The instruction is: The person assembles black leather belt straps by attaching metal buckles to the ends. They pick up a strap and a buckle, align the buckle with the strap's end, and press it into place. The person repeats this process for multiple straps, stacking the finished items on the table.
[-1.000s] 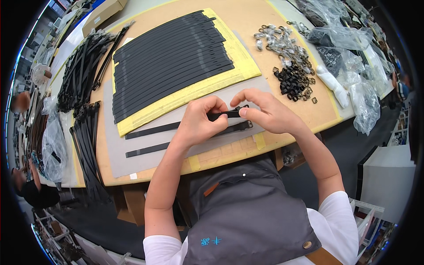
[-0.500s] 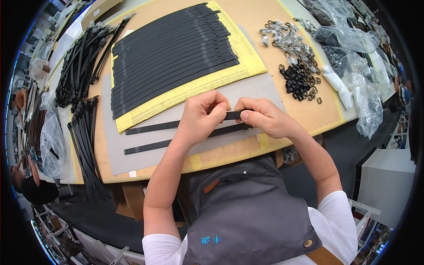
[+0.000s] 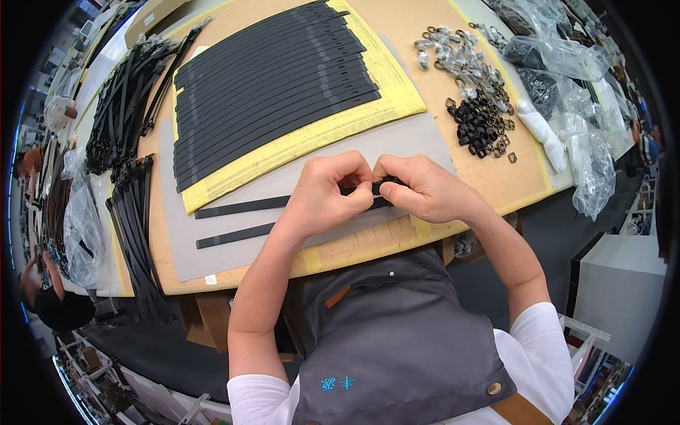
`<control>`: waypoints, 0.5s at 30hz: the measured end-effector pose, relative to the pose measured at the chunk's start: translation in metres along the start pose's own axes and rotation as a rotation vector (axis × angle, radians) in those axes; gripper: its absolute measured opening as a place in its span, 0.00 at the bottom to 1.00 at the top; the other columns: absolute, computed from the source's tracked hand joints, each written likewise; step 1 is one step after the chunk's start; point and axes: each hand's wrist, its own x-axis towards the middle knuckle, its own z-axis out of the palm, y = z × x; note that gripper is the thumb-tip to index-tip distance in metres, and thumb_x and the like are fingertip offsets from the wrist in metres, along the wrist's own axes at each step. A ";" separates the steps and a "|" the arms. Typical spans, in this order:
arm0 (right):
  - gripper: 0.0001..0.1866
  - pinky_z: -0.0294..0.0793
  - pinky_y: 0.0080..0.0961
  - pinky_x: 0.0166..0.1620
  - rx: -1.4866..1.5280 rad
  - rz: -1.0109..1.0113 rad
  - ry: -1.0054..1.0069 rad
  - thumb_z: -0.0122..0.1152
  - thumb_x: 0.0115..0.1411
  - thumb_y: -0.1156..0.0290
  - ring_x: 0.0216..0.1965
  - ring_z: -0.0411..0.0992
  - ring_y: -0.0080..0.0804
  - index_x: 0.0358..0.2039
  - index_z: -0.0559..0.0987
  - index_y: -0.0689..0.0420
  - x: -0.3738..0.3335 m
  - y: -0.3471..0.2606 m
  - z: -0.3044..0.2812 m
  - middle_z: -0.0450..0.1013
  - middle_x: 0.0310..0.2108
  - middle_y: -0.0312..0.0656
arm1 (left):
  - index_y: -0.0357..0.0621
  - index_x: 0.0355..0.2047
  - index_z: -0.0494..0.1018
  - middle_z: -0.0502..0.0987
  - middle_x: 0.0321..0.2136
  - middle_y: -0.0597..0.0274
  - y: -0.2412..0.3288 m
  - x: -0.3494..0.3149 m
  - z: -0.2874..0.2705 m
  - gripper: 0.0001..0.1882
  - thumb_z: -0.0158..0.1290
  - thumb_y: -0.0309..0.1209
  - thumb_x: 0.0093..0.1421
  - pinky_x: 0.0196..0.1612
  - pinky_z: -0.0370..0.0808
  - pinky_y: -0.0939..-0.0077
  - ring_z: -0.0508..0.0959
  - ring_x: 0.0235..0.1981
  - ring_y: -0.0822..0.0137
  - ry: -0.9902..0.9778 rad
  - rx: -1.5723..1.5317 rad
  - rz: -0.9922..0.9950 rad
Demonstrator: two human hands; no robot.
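"Since you can see the tan table (image 3: 397,28), what's on it?"

"A grey mat (image 3: 418,138), then a yellow board (image 3: 398,99) bearing a row of dark bands (image 3: 269,92)."

"And nearer?"

"One loose black strap (image 3: 244,207), just below the board on the mat."

"What grips it?"

"Left hand (image 3: 329,193) and right hand (image 3: 425,190) both pinch its right end, thumbs against curled fingers. Small black loops (image 3: 476,127) lie heaped rightward."

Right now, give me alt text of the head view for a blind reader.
A person's left hand and right hand pinch a black strap near one end, over a table. A second strap lies nearer the body; beyond, black straps lie side by side on a yellow board, with black loops to its right.
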 end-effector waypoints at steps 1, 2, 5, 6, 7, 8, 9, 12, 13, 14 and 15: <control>0.11 0.73 0.38 0.34 -0.012 0.000 0.000 0.54 0.64 0.67 0.27 0.73 0.45 0.39 0.77 0.63 0.000 0.001 0.000 0.75 0.26 0.53 | 0.38 0.26 0.74 0.74 0.20 0.72 0.001 0.000 0.000 0.03 0.56 0.20 0.57 0.24 0.66 0.83 0.68 0.21 0.84 0.002 0.023 0.005; 0.11 0.73 0.39 0.34 -0.005 -0.003 -0.002 0.54 0.64 0.67 0.27 0.73 0.45 0.39 0.77 0.63 0.000 0.001 0.001 0.75 0.26 0.52 | 0.38 0.25 0.74 0.74 0.20 0.72 0.002 0.000 0.001 0.04 0.56 0.20 0.57 0.24 0.66 0.83 0.68 0.21 0.84 0.005 0.046 0.010; 0.11 0.73 0.38 0.34 0.023 -0.012 0.001 0.54 0.64 0.67 0.26 0.73 0.43 0.39 0.76 0.63 0.000 0.003 0.004 0.75 0.26 0.51 | 0.38 0.27 0.74 0.74 0.20 0.72 0.001 0.000 0.003 0.05 0.54 0.21 0.60 0.23 0.67 0.84 0.68 0.21 0.84 0.020 0.010 -0.044; 0.11 0.72 0.37 0.34 0.039 -0.017 0.009 0.54 0.64 0.67 0.26 0.72 0.42 0.39 0.76 0.63 0.000 0.004 0.004 0.75 0.25 0.50 | 0.38 0.28 0.74 0.74 0.21 0.71 0.000 0.000 0.003 0.05 0.54 0.21 0.61 0.22 0.68 0.84 0.69 0.21 0.84 0.025 -0.018 -0.072; 0.11 0.72 0.37 0.34 0.055 -0.021 0.018 0.54 0.64 0.67 0.26 0.72 0.41 0.39 0.76 0.63 -0.001 0.004 0.004 0.75 0.25 0.50 | 0.38 0.29 0.74 0.73 0.21 0.72 0.002 0.000 0.002 0.04 0.54 0.23 0.62 0.23 0.69 0.84 0.69 0.21 0.84 0.035 -0.090 -0.121; 0.11 0.72 0.36 0.34 0.066 -0.001 0.008 0.54 0.65 0.67 0.26 0.72 0.39 0.39 0.76 0.63 -0.001 0.003 0.002 0.74 0.25 0.48 | 0.38 0.30 0.74 0.73 0.20 0.72 0.004 0.000 0.001 0.05 0.54 0.24 0.63 0.23 0.69 0.83 0.69 0.21 0.83 0.044 -0.162 -0.169; 0.11 0.72 0.35 0.34 0.076 0.019 -0.001 0.54 0.65 0.67 0.26 0.71 0.37 0.38 0.76 0.63 -0.002 0.002 0.000 0.74 0.24 0.47 | 0.37 0.31 0.74 0.72 0.20 0.72 0.005 0.000 0.000 0.05 0.54 0.26 0.64 0.23 0.70 0.83 0.69 0.20 0.83 0.052 -0.234 -0.217; 0.10 0.71 0.33 0.33 0.111 0.034 -0.005 0.54 0.65 0.68 0.26 0.69 0.32 0.38 0.76 0.62 -0.003 0.004 -0.003 0.73 0.24 0.44 | 0.38 0.34 0.74 0.73 0.24 0.73 0.004 0.000 -0.004 0.06 0.52 0.27 0.68 0.23 0.71 0.85 0.70 0.21 0.84 0.038 -0.268 -0.176; 0.10 0.71 0.32 0.33 0.123 0.031 -0.002 0.54 0.65 0.68 0.26 0.69 0.30 0.37 0.76 0.62 -0.003 0.006 -0.003 0.72 0.23 0.43 | 0.38 0.34 0.74 0.74 0.24 0.72 0.005 0.001 -0.003 0.06 0.53 0.27 0.68 0.24 0.71 0.84 0.70 0.22 0.83 0.027 -0.274 -0.181; 0.10 0.71 0.32 0.33 0.122 0.034 0.001 0.54 0.65 0.68 0.26 0.69 0.30 0.37 0.76 0.63 -0.003 0.006 -0.004 0.72 0.23 0.43 | 0.38 0.34 0.75 0.74 0.25 0.71 0.006 0.001 -0.003 0.06 0.54 0.27 0.68 0.24 0.70 0.84 0.71 0.22 0.83 0.014 -0.280 -0.185; 0.10 0.71 0.32 0.33 0.121 0.038 0.004 0.54 0.65 0.69 0.26 0.69 0.30 0.37 0.76 0.63 -0.004 0.007 -0.005 0.72 0.23 0.43 | 0.38 0.35 0.75 0.75 0.26 0.71 0.006 0.001 -0.003 0.06 0.55 0.27 0.68 0.25 0.70 0.84 0.71 0.23 0.83 0.001 -0.286 -0.189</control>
